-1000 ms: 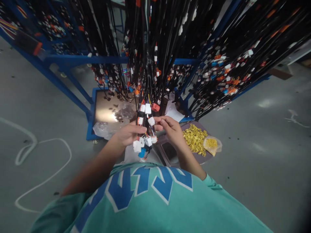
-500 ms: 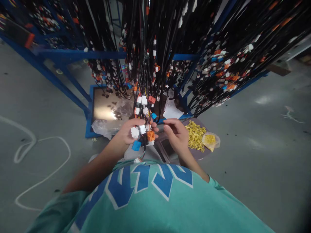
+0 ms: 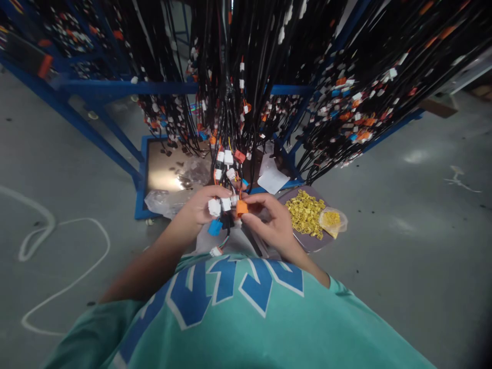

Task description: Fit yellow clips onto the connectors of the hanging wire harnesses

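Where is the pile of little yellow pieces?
Head view, right of centre: the yellow pieces lie on a dark tray just right of the right hand.

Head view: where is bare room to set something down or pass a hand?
Bare grey floor lies right of the yellow clips and their bag, and more between the blue rack leg and the white cord. Crowded: the left hand grips the connector bundle, the right hand pinches the orange connector, under dense hanging harnesses.

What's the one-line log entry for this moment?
left hand grips connector cluster | right hand pinches orange connector | yellow clips on tray
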{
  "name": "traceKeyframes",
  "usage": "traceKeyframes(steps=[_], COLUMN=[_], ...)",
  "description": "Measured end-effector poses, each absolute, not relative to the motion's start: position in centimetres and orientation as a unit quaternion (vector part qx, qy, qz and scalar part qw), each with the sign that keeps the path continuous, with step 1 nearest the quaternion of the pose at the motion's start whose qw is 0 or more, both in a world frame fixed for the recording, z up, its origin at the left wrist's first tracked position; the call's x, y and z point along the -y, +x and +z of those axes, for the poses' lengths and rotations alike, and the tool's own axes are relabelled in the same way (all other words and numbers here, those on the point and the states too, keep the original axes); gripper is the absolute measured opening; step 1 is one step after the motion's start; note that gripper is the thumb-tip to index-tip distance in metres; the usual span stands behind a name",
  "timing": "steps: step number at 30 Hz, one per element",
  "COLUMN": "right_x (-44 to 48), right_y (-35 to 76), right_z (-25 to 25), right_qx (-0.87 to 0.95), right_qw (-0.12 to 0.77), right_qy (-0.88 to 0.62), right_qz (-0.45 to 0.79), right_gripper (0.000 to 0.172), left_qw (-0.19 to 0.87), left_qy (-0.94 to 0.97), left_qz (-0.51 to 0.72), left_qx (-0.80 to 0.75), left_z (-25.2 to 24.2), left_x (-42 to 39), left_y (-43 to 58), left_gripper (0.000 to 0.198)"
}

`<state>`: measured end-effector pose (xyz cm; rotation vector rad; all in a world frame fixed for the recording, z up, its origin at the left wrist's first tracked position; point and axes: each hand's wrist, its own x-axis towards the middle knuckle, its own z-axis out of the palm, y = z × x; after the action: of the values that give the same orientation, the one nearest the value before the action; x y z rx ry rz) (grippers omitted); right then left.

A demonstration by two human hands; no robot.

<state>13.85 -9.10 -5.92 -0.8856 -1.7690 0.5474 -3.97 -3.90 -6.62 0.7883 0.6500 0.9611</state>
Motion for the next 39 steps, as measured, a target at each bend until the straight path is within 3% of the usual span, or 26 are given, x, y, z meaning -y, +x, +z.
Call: traceKeyframes(steps=[2, 6, 11, 22, 27, 29, 31, 36, 39], right_x=[9.0, 8.5, 8.2, 7.4, 6.3, 6.4, 7.1, 10.2, 11.0], right_y=[13.6, 12.9, 12.3, 14.7, 22.3, 26.8, 31.1, 36.9, 37.0], right_z=[-6.0, -6.4, -6.9, -8.7, -12.0, -14.1, -16.4, -22.3, -25.4], right_qx=[0.716, 0.696, 0.684, 0.663, 0.534, 0.458, 0.395, 0.318, 0.288], right_qw=[0.536, 0.577, 0.604, 0.591, 0.595, 0.536, 0.399, 0.247, 0.194], right_qy=[-0.378, -0.372, -0.370, -0.437, -0.589, -0.700, -0.819, -0.898, -0.914], right_qz=[0.240, 0.211, 0.174, 0.139, 0.117, 0.110, 0.114, 0.179, 0.209], right_gripper=[0.009, 0.007, 0.024, 0.017, 0.022, 0.027, 0.030, 0.016, 0.017], left_qw=[0.811, 0.853, 0.864, 0.824, 0.818, 0.815, 0.815, 0.800, 0.811], left_qy=[0.329, 0.300, 0.292, 0.298, 0.325, 0.343, 0.362, 0.391, 0.389], left_qz=[0.371, 0.305, 0.322, 0.342, 0.325, 0.315, 0.305, 0.319, 0.306], left_qx=[-0.310, -0.299, -0.256, -0.339, -0.347, -0.344, -0.336, -0.325, -0.311], left_z=[-6.3, -6.2, -6.1, -5.5, -5.5, -5.6, -5.5, -5.8, -6.4], left_x=[3.5, 3.4, 3.7, 3.3, 2.6, 2.4, 2.2, 1.9, 1.5], left_y=[-3.3, -2.8, -2.7, -2.3, -2.6, -2.7, -2.6, -2.4, -2.5], left_gripper=[0.006, 0.012, 0.024, 0.028, 0.029, 0.030, 0.028, 0.024, 0.023])
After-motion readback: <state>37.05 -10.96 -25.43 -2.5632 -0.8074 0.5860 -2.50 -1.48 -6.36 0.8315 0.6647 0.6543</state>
